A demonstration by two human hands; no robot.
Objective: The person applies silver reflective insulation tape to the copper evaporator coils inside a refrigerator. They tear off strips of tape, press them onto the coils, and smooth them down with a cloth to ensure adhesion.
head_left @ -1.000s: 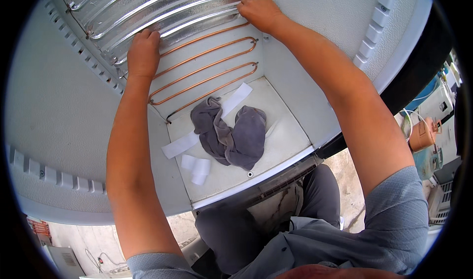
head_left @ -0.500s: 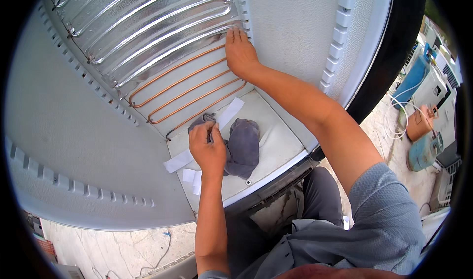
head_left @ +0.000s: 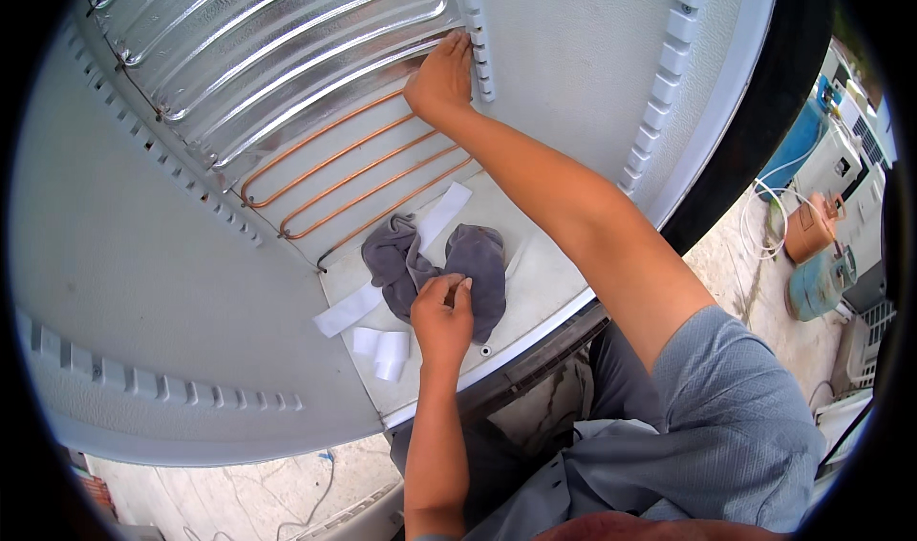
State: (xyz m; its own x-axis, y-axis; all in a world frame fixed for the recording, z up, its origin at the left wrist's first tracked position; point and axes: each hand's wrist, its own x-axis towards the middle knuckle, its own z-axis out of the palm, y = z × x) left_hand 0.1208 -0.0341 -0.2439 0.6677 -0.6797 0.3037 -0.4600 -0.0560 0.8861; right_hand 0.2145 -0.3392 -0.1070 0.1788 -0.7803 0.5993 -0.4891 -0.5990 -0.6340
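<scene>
My right hand (head_left: pixel 442 75) lies flat, fingers stretched out, on the silver foil sheet (head_left: pixel 277 49) near the right edge of the cabinet's back wall. The foil is pressed over looped tubing; bare copper tubes (head_left: pixel 344 165) show below it. My left hand (head_left: pixel 444 317) is closed in a pinch just over the crumpled grey cloths (head_left: pixel 475 259); what is between its fingertips, if anything, I cannot make out. White strips (head_left: pixel 346 312) and a short curled white piece (head_left: pixel 390 355) lie beside the cloths on the cabinet's floor.
Ribbed rails (head_left: pixel 669 83) line the white side walls. Outside at the right stand a blue cylinder (head_left: pixel 798 145), an orange tank (head_left: pixel 807 231), a teal tank (head_left: pixel 812 288), white hoses and boxy units. A cable (head_left: pixel 325 488) lies on the pale floor below.
My left hand has dropped from the foil to the cloths, then shifted right. My right hand has moved left and lower from the upper corner, flattened, then slid slightly up the foil.
</scene>
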